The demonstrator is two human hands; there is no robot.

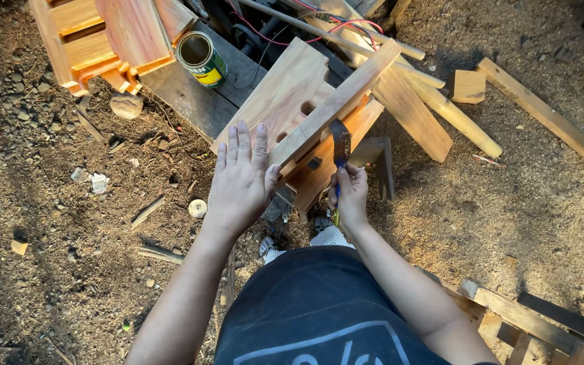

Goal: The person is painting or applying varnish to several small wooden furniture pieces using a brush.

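My left hand (241, 179) lies flat, fingers together, on the near edge of a wooden panel with slots (285, 91) that belongs to a wooden furniture piece (346, 101) standing on the ground. My right hand (349, 192) grips a paintbrush (340, 145) with a blue handle, its bristles touching the underside of a slanted wooden rail. The wood looks orange and glossy where it is coated.
An open green and yellow can (201, 59) stands on a dark board behind the piece. Another coated wooden frame (103, 40) sits at the top left. Loose planks (549, 118), a wooden block (469, 86), stones and sawdust cover the dirt. A pallet (528, 324) lies bottom right.
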